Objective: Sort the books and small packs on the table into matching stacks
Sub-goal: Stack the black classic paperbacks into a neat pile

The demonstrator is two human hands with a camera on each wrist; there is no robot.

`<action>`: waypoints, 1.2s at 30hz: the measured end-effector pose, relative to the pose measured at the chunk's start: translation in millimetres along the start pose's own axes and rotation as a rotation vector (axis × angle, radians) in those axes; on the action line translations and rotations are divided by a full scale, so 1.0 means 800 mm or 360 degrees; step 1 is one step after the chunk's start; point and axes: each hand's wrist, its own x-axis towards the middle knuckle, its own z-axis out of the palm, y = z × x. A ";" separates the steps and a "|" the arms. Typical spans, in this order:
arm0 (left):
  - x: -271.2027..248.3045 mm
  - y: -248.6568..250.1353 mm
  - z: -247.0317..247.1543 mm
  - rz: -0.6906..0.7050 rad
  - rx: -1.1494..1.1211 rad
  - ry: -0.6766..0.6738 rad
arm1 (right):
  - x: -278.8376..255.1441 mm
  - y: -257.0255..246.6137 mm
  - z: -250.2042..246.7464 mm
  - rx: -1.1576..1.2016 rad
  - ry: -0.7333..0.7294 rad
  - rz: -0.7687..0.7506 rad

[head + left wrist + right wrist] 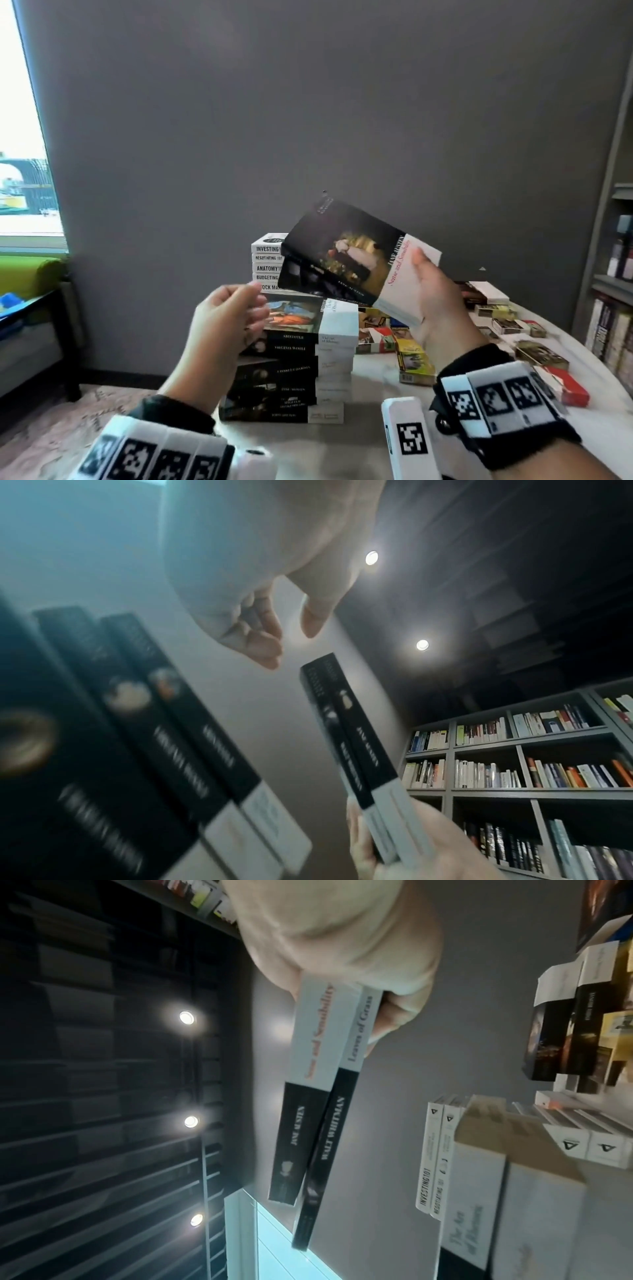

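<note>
Two paperbacks fan apart in my right hand, pinched only at their white ends, above the black book stack at 12 o'clock on the bench. My left hand hangs empty, fingers loosely curled. The lower book could slip and topple the stack.

Head view: window blown out at left, edges bowed. Wrist views dim; ceiling spotlights flare, near book spines motion-blurred.
</note>
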 end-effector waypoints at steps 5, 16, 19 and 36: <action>0.017 0.019 -0.009 0.0027 0.0067 -0.0042 | 0.012 0.003 0.041 -0.0235 -0.0172 0.0222; 0.032 -0.018 -0.049 0.0158 0.0801 0.0098 | 0.039 0.033 0.069 -0.1393 -0.0399 0.0101; 0.028 -0.018 -0.051 0.0128 0.0806 0.0081 | 0.042 0.032 0.069 -0.1439 -0.0414 0.0070; -0.003 0.028 0.009 0.0621 0.1042 0.0170 | 0.029 -0.003 0.026 -0.0862 -0.0270 -0.0008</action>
